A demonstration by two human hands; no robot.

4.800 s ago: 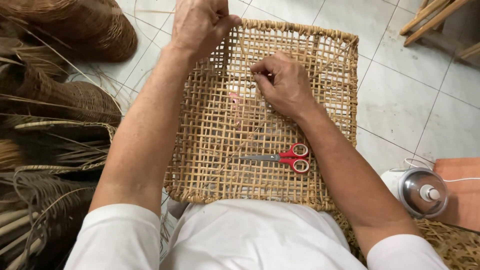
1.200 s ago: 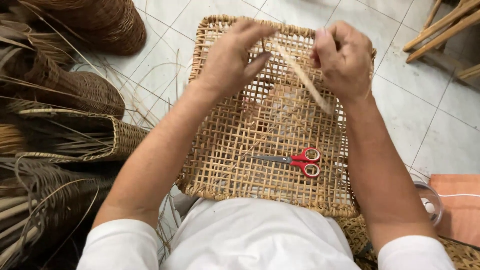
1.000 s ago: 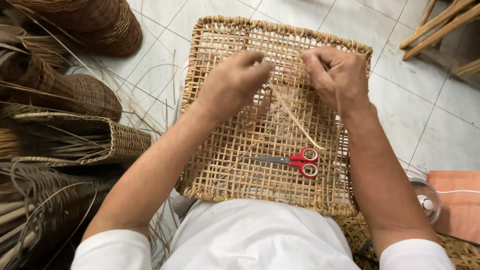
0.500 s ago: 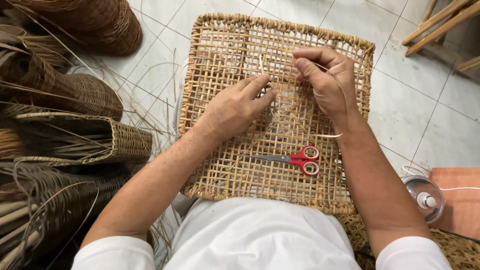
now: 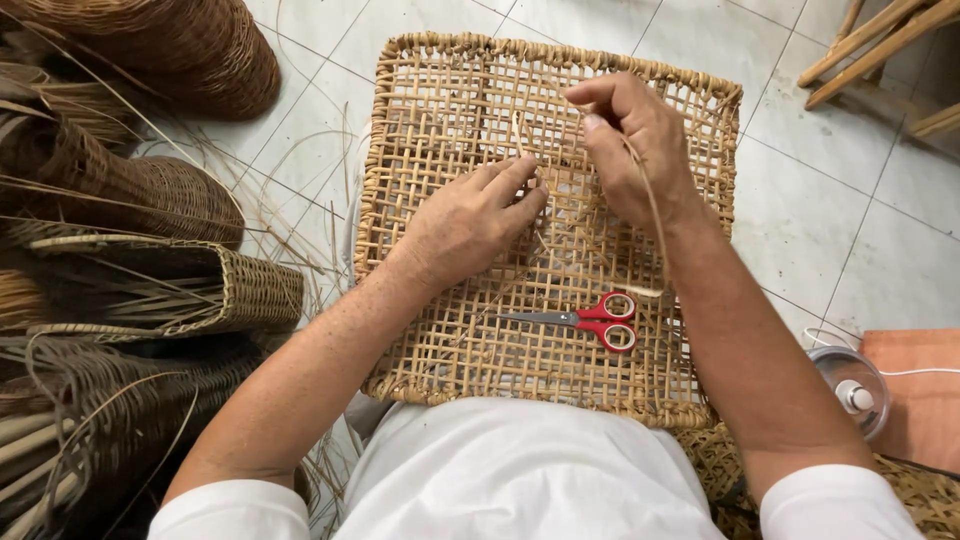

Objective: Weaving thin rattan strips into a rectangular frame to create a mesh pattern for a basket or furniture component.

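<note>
A square panel of open-weave cane lies across my lap, its braided rim toward the tiled floor. My left hand rests palm down on the middle of the weave, fingers pressing near a strand end that sticks up. My right hand hovers above the panel's upper right and pinches a thin cane strand that trails down along my wrist. Red-handled scissors lie closed on the panel near my right forearm.
Woven baskets and bundles of loose cane crowd the left side. A small clear lidded container and an orange board sit at the right. Wooden furniture legs stand at the top right on the tiles.
My left hand has slid down from the far rim to the panel's middle. My right hand has drawn the strand through and lifted it, so it now trails along my wrist.
</note>
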